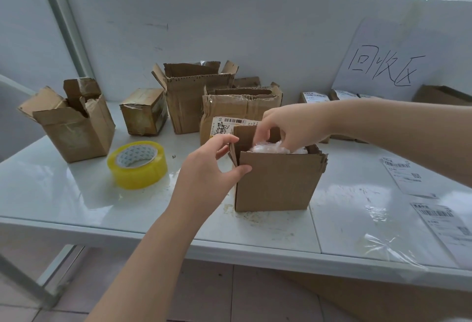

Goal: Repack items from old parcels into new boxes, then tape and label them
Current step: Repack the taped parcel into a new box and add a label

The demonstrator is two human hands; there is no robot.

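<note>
Left hand (212, 166) pinches the cardboard box (275, 184) flap, right hand (288, 127) pinches the plastic-wrapped item (274, 147): likely light, slippery; grab bunched wrap.

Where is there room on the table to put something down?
Front left is bare: between the tape roll, the torn box and the table edge nearest you. There is also a bare strip between the held box and the labels on the right. The back is crowded: old boxes stand close together behind the held box.
</note>
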